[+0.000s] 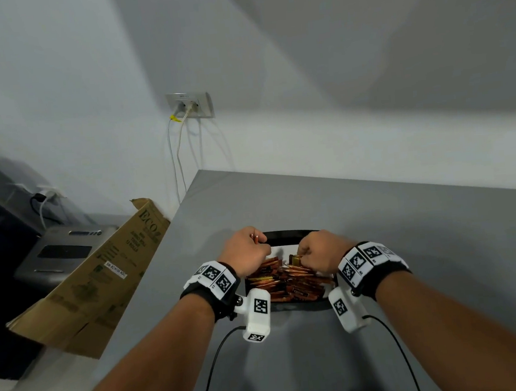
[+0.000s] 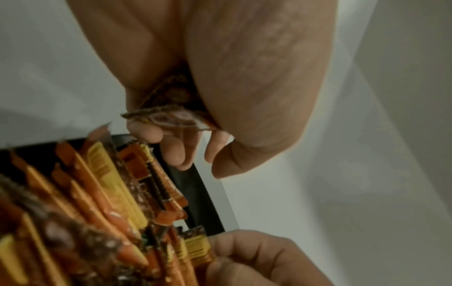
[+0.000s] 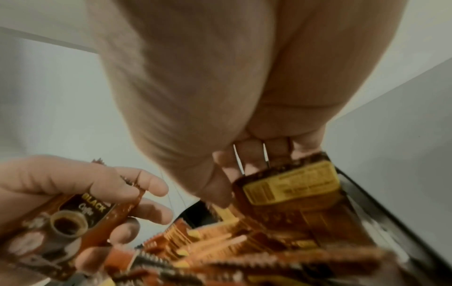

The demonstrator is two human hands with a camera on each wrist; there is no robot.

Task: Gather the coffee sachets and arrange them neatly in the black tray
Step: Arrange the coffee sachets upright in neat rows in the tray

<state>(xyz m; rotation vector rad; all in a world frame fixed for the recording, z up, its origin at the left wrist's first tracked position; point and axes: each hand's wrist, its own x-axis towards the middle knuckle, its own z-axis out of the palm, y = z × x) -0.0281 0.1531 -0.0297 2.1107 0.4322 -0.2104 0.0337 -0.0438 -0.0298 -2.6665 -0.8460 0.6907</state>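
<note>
A black tray [image 1: 288,234] lies on the grey table, heaped with several orange and brown coffee sachets [image 1: 289,281]. My left hand [image 1: 249,250] is over the tray's left side, fingers curled round a brown sachet [image 3: 73,218] marked "Black Coffee"; its end shows between palm and fingers [image 2: 168,118]. My right hand [image 1: 319,252] is over the right side, gripping a few sachets [image 3: 291,185], the top one with a yellow label. The pile [image 2: 97,203] fills the tray [image 2: 195,193] below both hands.
The grey table [image 1: 410,244] runs to a white wall behind. A tilted cardboard box [image 1: 101,277] leans off the table's left edge, beside a grey appliance [image 1: 59,253]. A wall socket [image 1: 189,105] with cables hangs above the far left corner.
</note>
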